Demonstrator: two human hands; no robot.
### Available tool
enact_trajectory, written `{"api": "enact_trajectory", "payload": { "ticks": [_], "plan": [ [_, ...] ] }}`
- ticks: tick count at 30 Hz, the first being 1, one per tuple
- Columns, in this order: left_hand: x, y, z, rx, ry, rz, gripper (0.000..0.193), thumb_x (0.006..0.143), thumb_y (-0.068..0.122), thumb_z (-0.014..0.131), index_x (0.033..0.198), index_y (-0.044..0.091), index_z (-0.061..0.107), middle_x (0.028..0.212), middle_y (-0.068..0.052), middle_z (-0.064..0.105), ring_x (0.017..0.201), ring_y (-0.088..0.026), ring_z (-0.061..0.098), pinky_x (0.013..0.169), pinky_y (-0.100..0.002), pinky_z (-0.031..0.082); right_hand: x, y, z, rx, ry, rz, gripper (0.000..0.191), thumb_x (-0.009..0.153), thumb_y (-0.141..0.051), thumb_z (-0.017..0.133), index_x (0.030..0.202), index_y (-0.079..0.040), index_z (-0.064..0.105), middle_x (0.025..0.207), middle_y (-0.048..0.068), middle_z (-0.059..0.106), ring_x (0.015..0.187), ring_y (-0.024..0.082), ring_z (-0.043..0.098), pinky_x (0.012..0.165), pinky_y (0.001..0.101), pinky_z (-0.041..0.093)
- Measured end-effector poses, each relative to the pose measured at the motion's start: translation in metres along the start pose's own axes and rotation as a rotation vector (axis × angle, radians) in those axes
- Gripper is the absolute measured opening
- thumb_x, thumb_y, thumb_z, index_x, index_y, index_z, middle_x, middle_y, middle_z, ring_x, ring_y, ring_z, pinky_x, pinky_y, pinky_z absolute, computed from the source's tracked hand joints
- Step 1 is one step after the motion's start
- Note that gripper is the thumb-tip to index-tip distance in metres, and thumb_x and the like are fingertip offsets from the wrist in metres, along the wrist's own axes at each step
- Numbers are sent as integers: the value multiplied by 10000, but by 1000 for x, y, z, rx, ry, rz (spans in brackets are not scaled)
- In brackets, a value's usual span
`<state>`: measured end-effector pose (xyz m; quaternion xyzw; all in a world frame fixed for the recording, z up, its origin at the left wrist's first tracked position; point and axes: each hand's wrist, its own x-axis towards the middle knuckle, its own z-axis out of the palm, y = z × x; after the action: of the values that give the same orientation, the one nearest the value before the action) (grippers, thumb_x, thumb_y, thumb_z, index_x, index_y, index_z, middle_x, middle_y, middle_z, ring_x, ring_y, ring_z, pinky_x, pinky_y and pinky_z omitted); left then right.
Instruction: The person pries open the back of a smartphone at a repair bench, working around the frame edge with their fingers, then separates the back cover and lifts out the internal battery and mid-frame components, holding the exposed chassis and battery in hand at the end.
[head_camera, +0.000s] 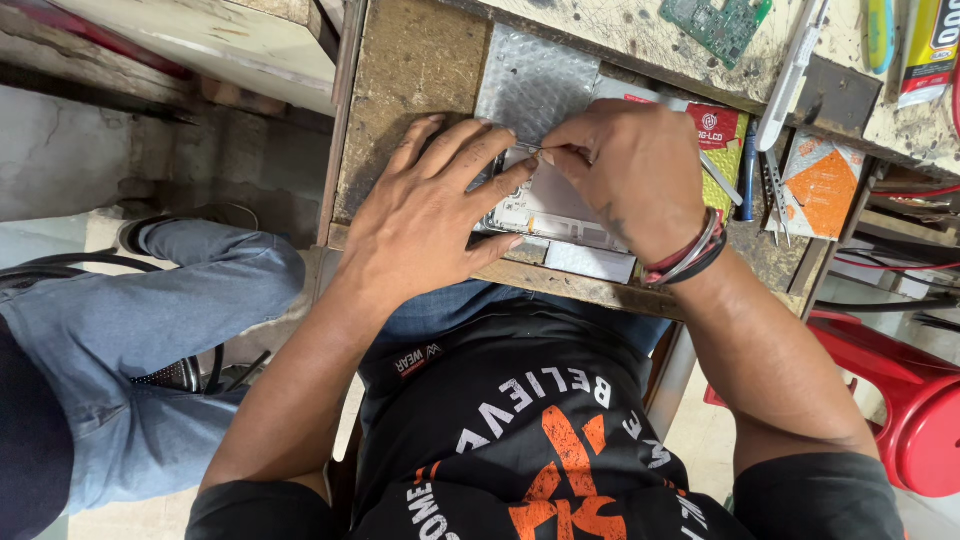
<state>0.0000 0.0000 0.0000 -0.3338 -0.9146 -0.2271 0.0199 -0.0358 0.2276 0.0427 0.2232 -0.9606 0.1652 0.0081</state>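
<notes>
Head view. Centre frame: an opened flat device (560, 205) lies on a worn counter (410, 90), partly over a sheet of bubble wrap (535, 75). The left hand (435, 215) is pressed flat on the device's left edge, fingers spread, with nothing pinched. The right hand (630, 175) has its grip closed on a thin metal tool (535, 150), the tip set at the device's upper edge. The device's inside is exposed, so opening appears done; fine work on it appears under way, its extent hidden by the hands. Upper right: a red-and-yellow rectangular packet (722, 135), an orange-and-white square packet (820, 185), a green circuit board (715, 22), and a yellow tube (925, 50) are seen.
</notes>
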Motion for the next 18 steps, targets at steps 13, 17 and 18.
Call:
{"api": "enact_trajectory", "payload": {
  "ticks": [13,17,18],
  "plan": [
    [1,-16,-8,-12,14,9,627,924,554,698,1423,179,639,1490,-86,500,1423,-283,417,1211,-524,285,28,4,4,104,-85,-3,126,837,-208,861,940,-143,824,826,65,758,674,231,715,632,353,550],
    [-29,-15,-12,-23,4,16,634,926,553,697,1429,171,638,1489,-89,503,1422,-286,418,1214,-519,283,10,-24,12,110,-76,26,137,848,-229,861,949,-141,828,848,90,749,682,273,706,643,385,541],
    [-34,-14,-12,-26,1,17,635,927,554,697,1429,169,637,1489,-89,503,1422,-286,418,1215,-518,282,5,-28,14,120,-74,37,138,851,-230,859,950,-139,827,858,94,747,689,281,705,649,391,540]
  ]
}}
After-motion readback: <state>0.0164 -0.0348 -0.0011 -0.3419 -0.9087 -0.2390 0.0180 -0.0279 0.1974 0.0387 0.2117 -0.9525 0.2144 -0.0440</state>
